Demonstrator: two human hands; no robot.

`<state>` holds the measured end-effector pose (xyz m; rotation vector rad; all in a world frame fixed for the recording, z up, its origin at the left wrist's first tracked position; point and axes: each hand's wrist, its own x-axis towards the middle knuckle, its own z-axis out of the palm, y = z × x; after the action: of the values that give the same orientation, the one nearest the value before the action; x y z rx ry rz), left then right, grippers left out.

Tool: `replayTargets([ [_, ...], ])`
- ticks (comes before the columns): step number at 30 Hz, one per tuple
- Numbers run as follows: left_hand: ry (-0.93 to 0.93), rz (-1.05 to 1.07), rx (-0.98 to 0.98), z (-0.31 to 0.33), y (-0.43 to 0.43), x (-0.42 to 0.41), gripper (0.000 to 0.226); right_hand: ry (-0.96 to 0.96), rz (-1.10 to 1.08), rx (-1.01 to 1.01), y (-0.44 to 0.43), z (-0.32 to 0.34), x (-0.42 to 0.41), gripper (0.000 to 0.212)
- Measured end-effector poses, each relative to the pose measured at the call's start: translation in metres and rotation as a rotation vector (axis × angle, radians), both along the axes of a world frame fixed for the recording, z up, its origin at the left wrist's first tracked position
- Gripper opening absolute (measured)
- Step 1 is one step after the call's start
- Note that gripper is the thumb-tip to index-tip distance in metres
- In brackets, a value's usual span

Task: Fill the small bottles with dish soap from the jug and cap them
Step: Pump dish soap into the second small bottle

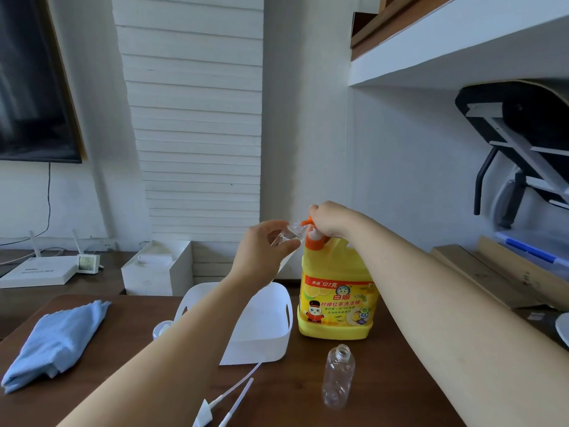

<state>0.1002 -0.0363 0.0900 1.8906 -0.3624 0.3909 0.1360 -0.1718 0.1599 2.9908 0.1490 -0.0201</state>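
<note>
Gripping a small bottle (288, 235) between curled fingers and thumb, the left hand (264, 245) holds it in the air, tipped on a slant, with its open threaded mouth right at the orange spout of the pump (314, 238). The bottle is clear, and I cannot tell whether any soap is inside. The right hand (331, 218) sits on top of the pump head with its fingers bent down over it, hiding most of the head. Both forearms reach in from the near edge of the bench (292, 396).

The pump is fixed on a big yellow jug (335, 303) with a printed label, which stands upright toward the far edge of the bench, right of the middle. A second bottle (338, 377), clear, uncapped and apparently empty, stands upright in front of the jug, nearer the front edge and apart from it. Just beside the jug on its left is a white basket (271, 337) with cut-out handles. Two white spray caps (203, 415) with long thin tubes lie at the near edge, their tubes pointing back toward the basket. A small white round thing peeks out from behind the left forearm; what it is I cannot tell. A folded blue cloth (55, 340) lies by the left edge of the bench.
</note>
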Motion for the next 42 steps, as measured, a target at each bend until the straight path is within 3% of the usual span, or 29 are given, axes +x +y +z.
replayTargets([
  [9, -0.008, 0.004, 0.000, -0.002, -0.002, 0.003, 0.017, -0.036, 0.005, -0.024, 0.002, -0.006, 0.005, 0.037],
  [14, 0.011, 0.015, 0.045, -0.011, -0.002, 0.006, 0.039, -0.044, 0.001, 0.062, -0.003, -0.019, 0.009, 0.028],
  [20, 0.008, 0.007, 0.008, -0.011, -0.002, 0.004, 0.025, -0.022, 0.000, 0.024, 0.000, -0.015, 0.006, 0.035],
  [31, 0.035, 0.029, -0.049, -0.009, -0.005, 0.007, 0.038, -0.040, 0.003, -0.055, 0.003, -0.005, 0.006, 0.035],
  [42, 0.011, 0.011, 0.045, -0.014, -0.001, 0.008, 0.033, -0.034, -0.027, 0.082, -0.002, -0.023, 0.010, 0.029],
])
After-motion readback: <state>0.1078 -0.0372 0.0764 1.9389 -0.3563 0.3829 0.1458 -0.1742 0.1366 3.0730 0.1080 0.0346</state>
